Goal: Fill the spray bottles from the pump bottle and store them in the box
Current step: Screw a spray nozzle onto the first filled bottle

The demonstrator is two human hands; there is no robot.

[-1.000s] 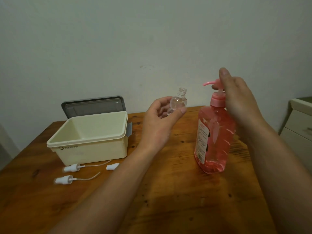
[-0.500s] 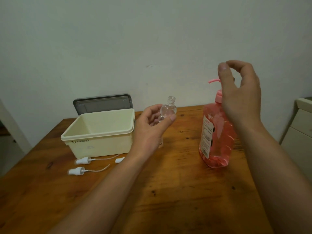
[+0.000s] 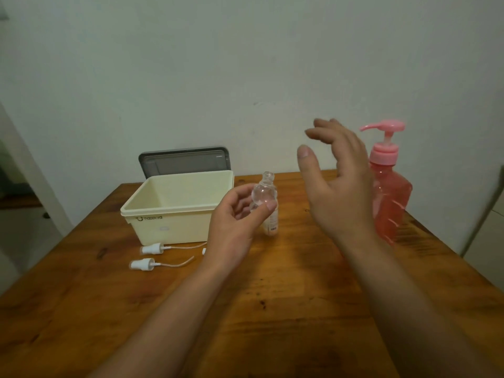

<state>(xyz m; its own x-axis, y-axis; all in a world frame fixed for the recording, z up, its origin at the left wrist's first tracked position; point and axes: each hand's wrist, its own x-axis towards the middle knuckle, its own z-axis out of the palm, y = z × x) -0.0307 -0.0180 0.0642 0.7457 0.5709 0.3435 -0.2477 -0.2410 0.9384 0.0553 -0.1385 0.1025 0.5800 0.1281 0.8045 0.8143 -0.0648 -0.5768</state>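
Observation:
My left hand (image 3: 236, 222) holds a small clear spray bottle (image 3: 264, 193) upright between thumb and fingers, its neck uncapped. My right hand (image 3: 336, 184) hovers open in the air, fingers spread, between that bottle and the pink pump bottle (image 3: 392, 203). The pump bottle stands on the table's right side, and nothing touches its pump head. The cream box (image 3: 174, 214) sits open to the left of my left hand, with nothing visible inside.
A grey lid (image 3: 185, 159) leans against the wall behind the box. Two white spray heads with thin tubes (image 3: 151, 249) (image 3: 141, 264) and a small white cap (image 3: 204, 251) lie in front of the box. A pale cabinet (image 3: 488, 233) stands beside the wooden table (image 3: 286, 296).
My right hand has come off the pump head and moved left, opening out. My left hand has lowered the spray bottle toward the table.

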